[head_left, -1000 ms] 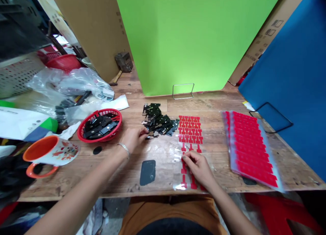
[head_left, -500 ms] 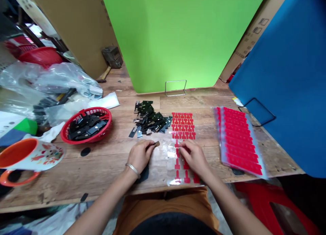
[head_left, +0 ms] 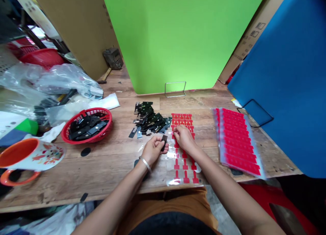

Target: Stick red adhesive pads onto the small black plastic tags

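My left hand [head_left: 154,148] pinches a small dark metal plate [head_left: 164,143] between thumb and fingers, just left of the sticker sheet. Over that sheet, my right hand [head_left: 185,138] has its thumb and fingertips together near the left column; what lies between them is too small to make out. The clear sheet carries rows of red T-shaped stickers [head_left: 185,165] and lies flat near the front edge. Beyond my left hand spreads a loose pile of dark metal plates [head_left: 152,121], several with slots or holes.
A red basket [head_left: 110,126] of black pieces stands left, with an orange-and-white mug [head_left: 48,155] nearer me. More red sticker sheets [head_left: 238,139] are stacked on the right. A green panel [head_left: 178,41] and a blue panel [head_left: 287,92] rise behind. Plastic bags [head_left: 68,78] crowd the far left.
My left hand has moved right with the plate, now tilted more upright beside the sheet. My right hand has shifted up the sheet, away from me, uncovering lower stickers.
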{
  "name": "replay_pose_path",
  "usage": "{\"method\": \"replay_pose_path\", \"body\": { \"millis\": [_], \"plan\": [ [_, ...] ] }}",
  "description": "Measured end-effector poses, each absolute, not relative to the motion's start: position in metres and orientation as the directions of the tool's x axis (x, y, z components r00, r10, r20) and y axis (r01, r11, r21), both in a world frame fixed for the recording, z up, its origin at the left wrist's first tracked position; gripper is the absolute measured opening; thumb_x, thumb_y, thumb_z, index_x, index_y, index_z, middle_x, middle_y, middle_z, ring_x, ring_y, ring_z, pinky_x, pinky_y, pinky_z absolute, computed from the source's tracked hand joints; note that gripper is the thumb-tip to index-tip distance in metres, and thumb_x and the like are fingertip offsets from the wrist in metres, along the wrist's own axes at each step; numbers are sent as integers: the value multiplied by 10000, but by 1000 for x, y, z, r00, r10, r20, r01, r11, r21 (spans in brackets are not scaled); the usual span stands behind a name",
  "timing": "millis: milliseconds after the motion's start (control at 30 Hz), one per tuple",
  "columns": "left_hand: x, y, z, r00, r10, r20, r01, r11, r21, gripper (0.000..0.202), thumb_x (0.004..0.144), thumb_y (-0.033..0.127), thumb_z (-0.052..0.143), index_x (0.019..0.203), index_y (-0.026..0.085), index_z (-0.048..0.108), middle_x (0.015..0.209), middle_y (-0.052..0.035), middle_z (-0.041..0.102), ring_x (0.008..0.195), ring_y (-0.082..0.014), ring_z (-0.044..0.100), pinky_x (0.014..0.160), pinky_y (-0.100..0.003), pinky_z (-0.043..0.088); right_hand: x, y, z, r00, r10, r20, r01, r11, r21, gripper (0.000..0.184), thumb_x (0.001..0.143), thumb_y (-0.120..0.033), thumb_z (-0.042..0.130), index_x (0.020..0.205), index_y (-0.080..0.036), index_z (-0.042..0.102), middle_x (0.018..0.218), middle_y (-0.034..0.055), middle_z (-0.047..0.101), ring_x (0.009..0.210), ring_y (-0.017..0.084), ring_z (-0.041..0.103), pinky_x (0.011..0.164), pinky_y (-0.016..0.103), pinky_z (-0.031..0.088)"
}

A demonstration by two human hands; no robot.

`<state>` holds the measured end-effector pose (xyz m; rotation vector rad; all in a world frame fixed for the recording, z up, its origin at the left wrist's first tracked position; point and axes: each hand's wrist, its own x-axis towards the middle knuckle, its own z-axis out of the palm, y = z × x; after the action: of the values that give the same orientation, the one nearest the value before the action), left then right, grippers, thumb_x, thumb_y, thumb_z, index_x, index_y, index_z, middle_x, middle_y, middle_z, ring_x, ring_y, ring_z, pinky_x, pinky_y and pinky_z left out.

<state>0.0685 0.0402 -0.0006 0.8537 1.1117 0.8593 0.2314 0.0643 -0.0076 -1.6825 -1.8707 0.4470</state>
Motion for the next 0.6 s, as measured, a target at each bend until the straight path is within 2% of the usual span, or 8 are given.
{"method": "replay_pose_path", "body": {
  "millis": [300, 433, 600],
  "plan": [
    [75, 60, -7, 183, 926, -332, -129, 357, 925, 248, 679, 278, 643, 766, 153, 447, 676, -18, 641, 534, -114, 617, 531, -249, 513, 228, 74, -6, -10, 993, 119, 810, 78, -582, 68, 703, -107, 574, 713, -173, 560, 744, 33, 527, 693, 155, 472, 615, 244, 339],
    [81, 66, -8, 181, 937, -298, -91, 317, 944, 220, 717, 276, 600, 766, 166, 416, 671, -18, 636, 527, -120, 615, 542, -276, 521, 226, 66, -12, 5, 982, 187, 810, 106, -577, 64, 752, -137, 547, 783, -171, 591, 820, 53, 523, 772, 170, 471, 689, 264, 357],
    [89, 82, -9, 150, 959, -240, -10, 244, 970, 130, 772, 234, 523, 799, 176, 410, 697, -8, 634, 529, -101, 603, 513, -239, 510, 223, 59, -20, -7, 965, 263, 801, 162, -576, 124, 762, -113, 506, 715, -181, 598, 808, 58, 509, 809, 192, 460, 727, 290, 360]
  ]
}}
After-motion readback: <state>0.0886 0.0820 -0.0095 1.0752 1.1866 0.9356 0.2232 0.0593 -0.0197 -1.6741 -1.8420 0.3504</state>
